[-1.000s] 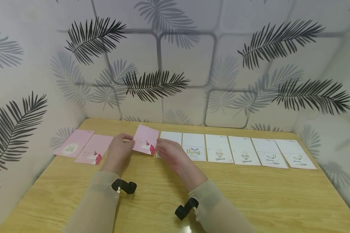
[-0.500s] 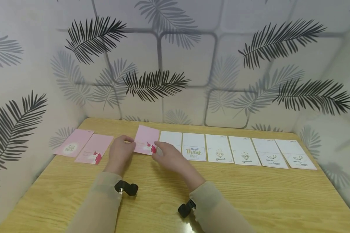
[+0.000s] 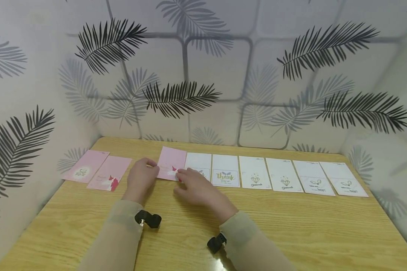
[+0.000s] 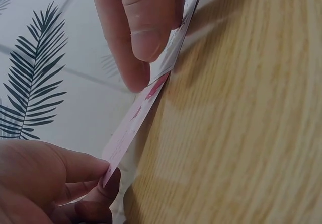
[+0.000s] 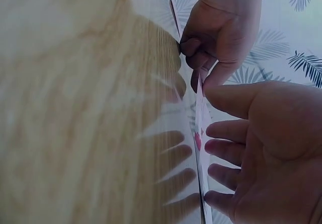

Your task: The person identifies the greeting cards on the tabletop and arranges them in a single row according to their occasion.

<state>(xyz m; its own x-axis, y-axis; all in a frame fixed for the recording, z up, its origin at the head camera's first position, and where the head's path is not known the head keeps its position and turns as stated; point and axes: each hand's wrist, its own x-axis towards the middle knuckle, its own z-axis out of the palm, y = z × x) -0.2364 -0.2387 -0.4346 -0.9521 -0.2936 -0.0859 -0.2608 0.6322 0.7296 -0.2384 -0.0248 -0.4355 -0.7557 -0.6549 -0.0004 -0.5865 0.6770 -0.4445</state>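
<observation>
A pink card point(image 3: 171, 160) with a red print at its lower right lies at the back of the wooden table. My left hand point(image 3: 140, 178) pinches its lower left edge between thumb and finger, and in the left wrist view that edge is slightly raised. Over its lower right corner my right hand point(image 3: 198, 190) rests with relaxed fingers, hiding that corner. In the right wrist view the right fingers point(image 5: 226, 151) point at the card and do not wrap round it. Beside it, a white thank-you card point(image 3: 198, 161) is partly covered by the right hand.
Two more pink cards, one with a pale round print point(image 3: 84, 165) and one with a red print point(image 3: 110, 173), lie to the left. Rightward runs a row of white cards: a thank-you card point(image 3: 225, 169), diamond cards point(image 3: 255, 172) and heart cards point(image 3: 313, 178). A leaf-patterned wall point(image 3: 217, 124) stands behind.
The pink card has turned slightly straighter and shifted a little right and down. My right hand has moved from the card's right side onto its lower right corner; the left still pinches the edge.
</observation>
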